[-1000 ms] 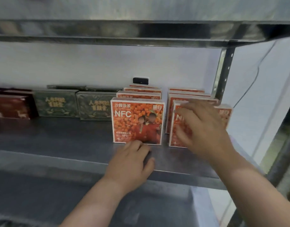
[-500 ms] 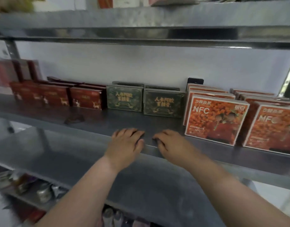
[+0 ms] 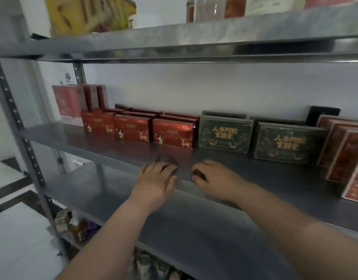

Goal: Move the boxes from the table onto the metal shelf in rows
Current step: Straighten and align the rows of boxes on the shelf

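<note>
Both hands rest on the near edge of the metal shelf (image 3: 93, 142), side by side w/ a small gap between. Left hand (image 3: 156, 181) lies flat, palm down, fingers spread a bit & reaching onto the shelf top. It holds nothing. Right hand (image 3: 216, 178) is palm down too, fingers curled loosely at the edge, also w/ nothing in it.

Boxes stand upright in rows on the far part of the shelf, fronts facing near. Red boxes (image 3: 171, 133) w/ a deer pic sit left of middle, 3 across the front & more behind them. Just right of those, touching or almost, are 2 dark green boxes (image 3: 225, 135) w/ gold writing, side by side, w/ more behind. At the far right edge are orange-red boxes (image 3: 344, 150), blurry, partly cut off by the frame.

A tall pale red box (image 3: 68, 104) stands at the far left end by the wall. Shelf above holds a yellow pack (image 3: 87, 13) & some jars, too blurry to tell more. Lower shelf has small bottles (image 3: 79, 225), unclear.
</note>
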The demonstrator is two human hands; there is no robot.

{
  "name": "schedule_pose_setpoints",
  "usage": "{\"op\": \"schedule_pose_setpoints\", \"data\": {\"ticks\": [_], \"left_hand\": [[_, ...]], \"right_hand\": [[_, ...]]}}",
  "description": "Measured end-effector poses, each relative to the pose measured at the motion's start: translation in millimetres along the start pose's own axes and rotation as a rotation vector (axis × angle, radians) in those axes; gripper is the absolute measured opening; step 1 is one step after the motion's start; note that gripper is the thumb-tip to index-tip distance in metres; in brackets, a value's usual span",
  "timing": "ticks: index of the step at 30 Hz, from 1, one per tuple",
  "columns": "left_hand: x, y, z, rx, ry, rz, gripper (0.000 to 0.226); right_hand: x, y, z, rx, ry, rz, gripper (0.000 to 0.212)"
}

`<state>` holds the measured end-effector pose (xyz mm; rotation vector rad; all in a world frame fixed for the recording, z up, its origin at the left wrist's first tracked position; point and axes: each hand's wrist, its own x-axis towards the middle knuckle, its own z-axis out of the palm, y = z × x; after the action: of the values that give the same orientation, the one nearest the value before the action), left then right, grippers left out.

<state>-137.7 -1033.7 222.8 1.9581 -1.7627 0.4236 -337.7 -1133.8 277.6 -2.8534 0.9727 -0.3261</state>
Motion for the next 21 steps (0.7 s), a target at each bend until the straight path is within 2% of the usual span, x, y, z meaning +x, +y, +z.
{"op": "schedule_pose_setpoints", "data": {"ticks": [6,9,15,21], "left_hand": [[29.0,-92.6,-13.2,0.036,-0.064,-0.081,0.064],[44.3,-145.3,-20.0,0.017,-0.069,-0.12,0.064],[69.9,-250.1,-31.2,-0.026,-0.141,-0.192,0.072],[87.4,-362.5,-40.0,-0.038,-0.15,-0.201,0.063]], "right_hand": [[97.5,-53.1,17.7,0.001,-0.064,-0.18,0.032],[147.1,-84.7,31.2,0.014,-0.092,-0.243,0.034],[236.6,-140.5,59.0,0.04,-0.092,-0.307,0.043],[320.8,-196.3,83.7,0.044,-0.084,-0.328,0.047]]}}
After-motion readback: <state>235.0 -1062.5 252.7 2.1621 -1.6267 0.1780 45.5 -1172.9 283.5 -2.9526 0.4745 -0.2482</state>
